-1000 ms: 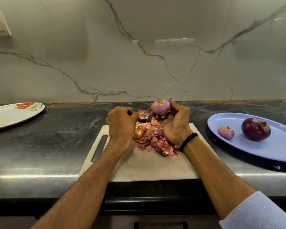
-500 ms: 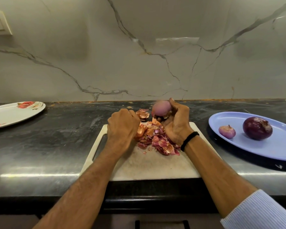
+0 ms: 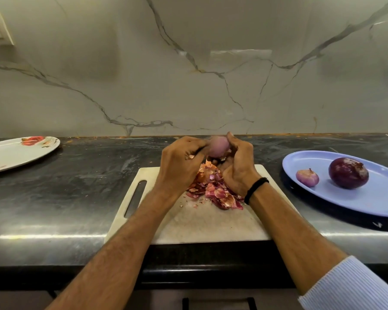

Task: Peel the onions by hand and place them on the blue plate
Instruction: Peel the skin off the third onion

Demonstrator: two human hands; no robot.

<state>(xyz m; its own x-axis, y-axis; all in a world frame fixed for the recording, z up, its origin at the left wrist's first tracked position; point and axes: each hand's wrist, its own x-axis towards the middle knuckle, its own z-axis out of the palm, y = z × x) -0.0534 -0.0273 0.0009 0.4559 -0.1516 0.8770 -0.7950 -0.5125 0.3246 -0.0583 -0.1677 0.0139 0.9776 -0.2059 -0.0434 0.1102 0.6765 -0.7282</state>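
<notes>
A pale pink onion [image 3: 218, 146] is held above the far edge of the white cutting board [image 3: 202, 222]. My right hand [image 3: 239, 168] cups it from the right, and my left hand [image 3: 180, 163] pinches at its left side with curled fingers. Below the hands lies a heap of reddish onion skins [image 3: 215, 191]. On the blue plate [image 3: 372, 198] at the right rest a small pink onion [image 3: 307, 177] and a large dark purple onion [image 3: 348, 172].
A white plate with red flowers [image 3: 14, 153] sits at the far left of the dark counter [image 3: 65, 193]. The marble wall stands close behind the hands. The counter's front edge runs just under the board.
My left hand rose from the board beside the skins and came to the onion's left side. The right hand kept hold of the onion and turned it slightly.
</notes>
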